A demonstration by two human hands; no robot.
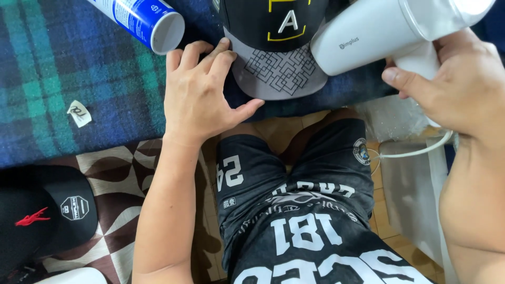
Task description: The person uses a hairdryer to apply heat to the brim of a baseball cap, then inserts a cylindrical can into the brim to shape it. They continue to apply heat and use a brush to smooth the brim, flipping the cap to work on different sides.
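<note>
Head view, looking down over the person's lap. Left hand [202, 92] lies flat, palm down, fingers together and thumb spread to the right, on the blue-and-green plaid blanket [63, 68]. Its fingertips touch the left edge of the grey brim of the black baseball cap with yellow-outlined front emblem [279, 47], and the thumb tip is just beside the brim's near edge. It holds nothing; it only presses.

Right hand [457, 79] is closed around the handle of the white plastic handheld dryer-like appliance [379, 31]. The appliance body points left and slightly near, its rounded end over the right side of the cap's brim. Whether it touches the brim cannot be told. A white cord [415, 152] runs from under the hand toward the left.

The cap sits at far centre on the blanket, brim toward the person.

Far left of the cap: blue-and-white spray can [139, 21] lying on its side, base facing near-right. A small white paper scrap [79, 113] lies on the blanket, left. Near left, a second black cap with a red emblem [44, 218] rests on a brown-and-cream patterned rug [126, 173].
</note>
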